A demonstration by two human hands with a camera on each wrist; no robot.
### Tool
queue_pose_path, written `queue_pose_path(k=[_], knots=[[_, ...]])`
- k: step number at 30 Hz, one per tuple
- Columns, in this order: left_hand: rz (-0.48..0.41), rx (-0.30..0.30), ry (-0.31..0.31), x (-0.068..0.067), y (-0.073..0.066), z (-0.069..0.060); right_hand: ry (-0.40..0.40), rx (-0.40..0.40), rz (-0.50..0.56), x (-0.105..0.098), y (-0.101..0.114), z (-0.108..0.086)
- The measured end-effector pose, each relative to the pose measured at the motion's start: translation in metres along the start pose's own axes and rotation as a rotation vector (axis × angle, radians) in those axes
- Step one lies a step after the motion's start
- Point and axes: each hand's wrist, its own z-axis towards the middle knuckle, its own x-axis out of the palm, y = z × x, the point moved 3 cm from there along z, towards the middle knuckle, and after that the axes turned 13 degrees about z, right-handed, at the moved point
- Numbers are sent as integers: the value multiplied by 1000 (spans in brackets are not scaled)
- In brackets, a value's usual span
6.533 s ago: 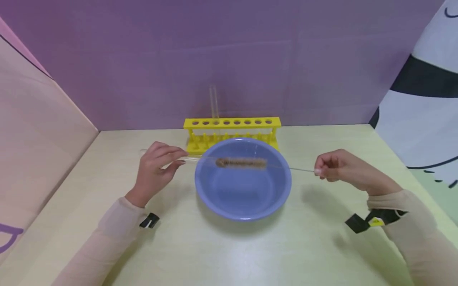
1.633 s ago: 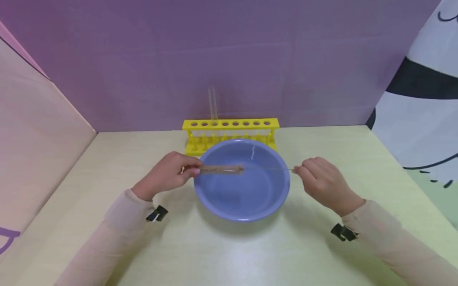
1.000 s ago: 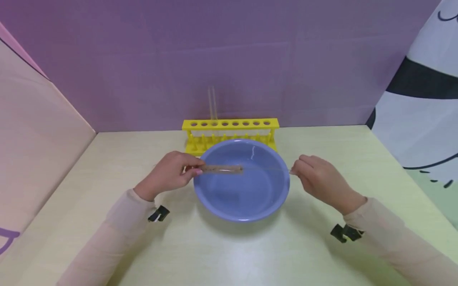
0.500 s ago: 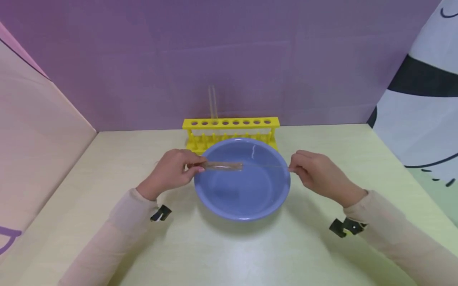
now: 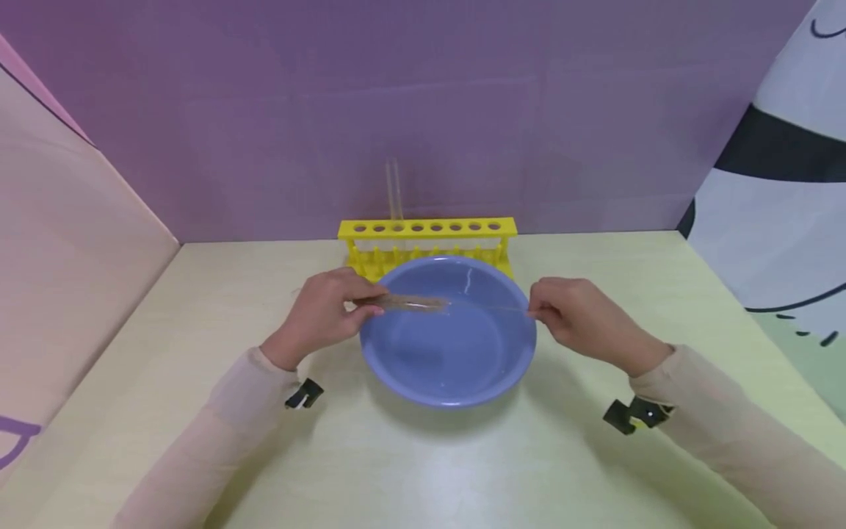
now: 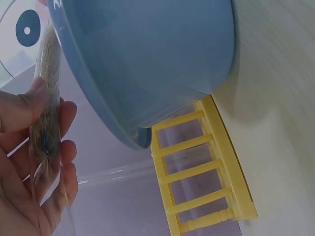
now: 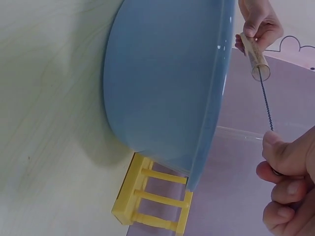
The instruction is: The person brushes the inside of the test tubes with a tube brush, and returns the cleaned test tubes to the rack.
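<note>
Over the left half of a blue basin [image 5: 449,367], my left hand [image 5: 327,312] grips a clear test tube [image 5: 416,303], held roughly level with its mouth toward the right. The brown bristles of a test tube brush [image 6: 48,64] fill the tube in the left wrist view, with the brush tip near the rounded end. From the mouth runs the brush's thin twisted wire handle [image 7: 266,101]. My right hand [image 5: 584,319] pinches the wire's far end by the basin's right rim, fingers curled. Whether the basin contains water is hard to tell.
Behind the basin stands a yellow test tube rack [image 5: 429,229], partly hidden by it. A second clear test tube [image 5: 394,192] stands upright in the rack, toward its left end. A purple backdrop [image 5: 423,110] rises along the table's rear edge.
Earliest, the bristles were outside the tube above the basin; now they are inside it. The right hand has come left. Over the last second, both hands shifted slightly toward each other.
</note>
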Motion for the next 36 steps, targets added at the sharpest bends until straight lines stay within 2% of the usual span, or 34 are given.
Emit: queue_pose_path(k=[4,13,16,22,28,33,36], knots=[[4,3,-28,0,-2,2,7,26,15,0,0,2],[-8,41,-81,3,-5,4,44,74,120,-2,-2,5],[-13,41,-88,5,-5,5,75,142,194,-3,-5,6],[-10,65,-123,8,-8,8,177,344,324,-9,-12,11],[-4,82,-160,11,-12,8,275,436,456,-10,-18,15],[3,73,-134,11,-15,9,324,557,578,-5,-25,14],[14,77,-143,9,-18,11,364,631,651,-6,-29,16]])
